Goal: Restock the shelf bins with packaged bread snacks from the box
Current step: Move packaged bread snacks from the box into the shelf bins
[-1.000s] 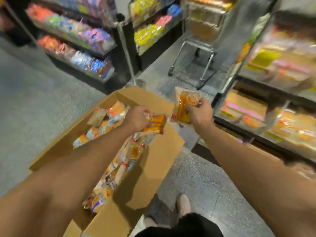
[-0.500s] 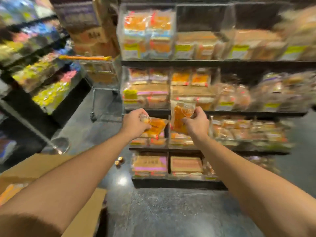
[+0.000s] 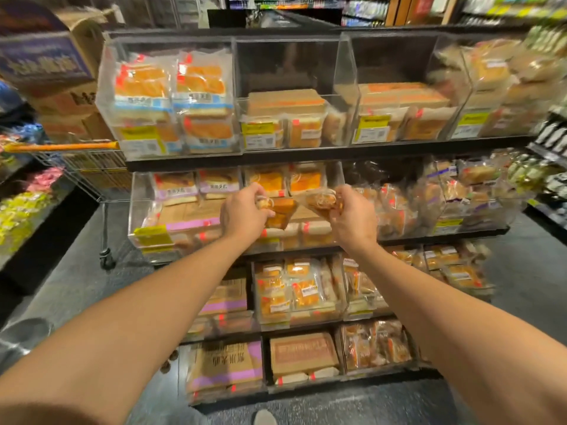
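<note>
Before the second-shelf bin, left hand and right hand each clamp a bread packet, its open top just beyond.

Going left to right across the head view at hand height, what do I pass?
Wire shopping cart → clear bin with purple-banded packs → left hand → its bread snack pack → second bread snack pack → right hand → bins of clear-wrapped buns.

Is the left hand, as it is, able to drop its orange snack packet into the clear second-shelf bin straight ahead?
Probably yes: the left hand holds its orange snack packet before the clear bin, nothing between them.
</note>
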The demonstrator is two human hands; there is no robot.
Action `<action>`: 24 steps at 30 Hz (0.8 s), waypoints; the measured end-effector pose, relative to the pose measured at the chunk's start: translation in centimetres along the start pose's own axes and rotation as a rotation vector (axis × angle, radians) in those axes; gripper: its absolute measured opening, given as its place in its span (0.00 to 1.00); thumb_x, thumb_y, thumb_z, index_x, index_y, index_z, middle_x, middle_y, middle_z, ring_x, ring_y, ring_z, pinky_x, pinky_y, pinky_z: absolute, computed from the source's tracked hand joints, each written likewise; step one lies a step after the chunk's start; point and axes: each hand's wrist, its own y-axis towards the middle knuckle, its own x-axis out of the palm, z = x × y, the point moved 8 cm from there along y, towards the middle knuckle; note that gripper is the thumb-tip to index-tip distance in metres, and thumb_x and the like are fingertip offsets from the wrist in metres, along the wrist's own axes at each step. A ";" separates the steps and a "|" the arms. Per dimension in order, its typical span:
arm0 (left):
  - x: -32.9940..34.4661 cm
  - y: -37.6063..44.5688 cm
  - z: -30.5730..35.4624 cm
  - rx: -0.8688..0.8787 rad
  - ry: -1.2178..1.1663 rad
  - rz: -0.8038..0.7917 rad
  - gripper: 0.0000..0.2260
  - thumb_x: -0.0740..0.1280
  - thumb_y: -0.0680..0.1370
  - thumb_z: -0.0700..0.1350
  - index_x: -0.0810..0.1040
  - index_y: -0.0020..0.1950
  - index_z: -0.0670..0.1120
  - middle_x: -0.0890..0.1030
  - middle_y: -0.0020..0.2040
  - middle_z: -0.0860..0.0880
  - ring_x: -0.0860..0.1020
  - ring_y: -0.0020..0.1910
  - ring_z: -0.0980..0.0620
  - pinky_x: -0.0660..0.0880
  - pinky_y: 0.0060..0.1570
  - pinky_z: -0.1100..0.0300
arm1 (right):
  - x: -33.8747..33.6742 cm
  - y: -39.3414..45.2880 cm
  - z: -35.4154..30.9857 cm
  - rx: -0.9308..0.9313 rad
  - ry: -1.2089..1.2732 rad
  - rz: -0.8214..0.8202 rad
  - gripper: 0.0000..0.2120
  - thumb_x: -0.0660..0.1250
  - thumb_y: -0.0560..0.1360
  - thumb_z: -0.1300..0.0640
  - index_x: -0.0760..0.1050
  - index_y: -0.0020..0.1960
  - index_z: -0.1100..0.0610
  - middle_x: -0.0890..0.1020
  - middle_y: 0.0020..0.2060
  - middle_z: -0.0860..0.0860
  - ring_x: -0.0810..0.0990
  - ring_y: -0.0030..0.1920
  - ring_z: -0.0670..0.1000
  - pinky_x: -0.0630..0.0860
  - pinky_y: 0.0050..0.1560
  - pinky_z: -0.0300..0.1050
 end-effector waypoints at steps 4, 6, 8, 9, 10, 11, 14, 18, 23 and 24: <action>2.9 5.8 -0.8 -0.010 0.014 0.008 0.11 0.78 0.70 0.49 0.75 0.44 0.56 0.78 0.40 0.55 0.76 0.44 0.51 0.69 0.39 0.58 | 3.3 5.4 0.0 -0.074 -0.141 -0.041 0.11 0.67 0.76 0.59 0.75 0.58 0.51 0.82 0.50 0.49 0.78 0.49 0.53 0.76 0.50 0.50; 4.3 8.0 -1.2 0.000 0.044 0.002 0.08 0.75 0.73 0.47 0.76 0.44 0.55 0.77 0.38 0.55 0.75 0.43 0.51 0.67 0.36 0.60 | 5.2 7.7 0.0 -0.099 -0.181 -0.063 0.13 0.67 0.76 0.60 0.75 0.59 0.51 0.81 0.50 0.49 0.78 0.49 0.53 0.73 0.48 0.47; 5.5 9.6 -2.0 -0.017 0.062 -0.014 0.07 0.73 0.74 0.45 0.76 0.45 0.54 0.76 0.37 0.55 0.74 0.41 0.52 0.63 0.30 0.61 | 6.8 9.4 0.0 -0.113 -0.205 -0.076 0.14 0.67 0.76 0.61 0.75 0.60 0.52 0.81 0.51 0.50 0.79 0.50 0.54 0.72 0.48 0.48; 6.1 10.2 -2.4 -0.036 0.070 -0.027 0.06 0.73 0.75 0.45 0.76 0.45 0.54 0.75 0.37 0.56 0.74 0.41 0.52 0.62 0.29 0.62 | 7.5 10.1 0.1 -0.119 -0.219 -0.087 0.15 0.66 0.75 0.62 0.75 0.60 0.52 0.82 0.51 0.51 0.79 0.50 0.55 0.72 0.48 0.49; 6.8 10.6 -2.8 -0.053 0.080 -0.037 0.06 0.72 0.75 0.46 0.76 0.45 0.54 0.74 0.36 0.56 0.74 0.41 0.51 0.61 0.29 0.62 | 8.1 10.7 0.2 -0.125 -0.235 -0.103 0.16 0.65 0.75 0.64 0.75 0.60 0.52 0.82 0.51 0.52 0.79 0.50 0.57 0.72 0.48 0.50; 7.3 11.1 -3.2 -0.072 0.087 -0.040 0.07 0.73 0.75 0.47 0.75 0.45 0.54 0.73 0.36 0.57 0.74 0.42 0.51 0.60 0.29 0.62 | 8.8 11.2 0.4 -0.133 -0.254 -0.126 0.16 0.65 0.74 0.64 0.74 0.60 0.53 0.82 0.50 0.53 0.79 0.50 0.58 0.71 0.46 0.50; 9.0 12.4 -4.3 -0.118 0.067 -0.023 0.09 0.74 0.74 0.50 0.74 0.45 0.55 0.74 0.37 0.56 0.73 0.43 0.51 0.60 0.30 0.61 | 10.5 12.5 1.3 -0.150 -0.290 -0.170 0.12 0.64 0.74 0.64 0.73 0.56 0.55 0.81 0.48 0.55 0.78 0.49 0.60 0.68 0.44 0.49; 10.2 13.6 -5.1 -0.157 0.052 0.017 0.10 0.75 0.74 0.48 0.73 0.45 0.54 0.77 0.41 0.54 0.75 0.44 0.51 0.67 0.34 0.59 | 11.7 14.3 2.4 -0.120 -0.271 -0.188 0.11 0.64 0.74 0.63 0.72 0.55 0.55 0.81 0.48 0.54 0.78 0.50 0.61 0.73 0.49 0.54; 11.4 14.6 -5.5 -0.133 0.210 0.064 0.11 0.74 0.74 0.46 0.75 0.53 0.51 0.77 0.54 0.49 0.77 0.52 0.47 0.74 0.51 0.53 | 12.9 15.8 2.6 -0.224 -0.323 -0.266 0.16 0.65 0.75 0.59 0.71 0.62 0.53 0.80 0.57 0.52 0.75 0.58 0.58 0.69 0.59 0.54; 11.7 14.6 -5.5 -0.125 0.224 0.065 0.12 0.73 0.75 0.46 0.75 0.56 0.50 0.76 0.57 0.49 0.77 0.54 0.46 0.74 0.53 0.52 | 13.1 16.0 2.5 -0.240 -0.333 -0.274 0.16 0.65 0.75 0.59 0.71 0.63 0.52 0.80 0.58 0.52 0.75 0.60 0.58 0.68 0.60 0.54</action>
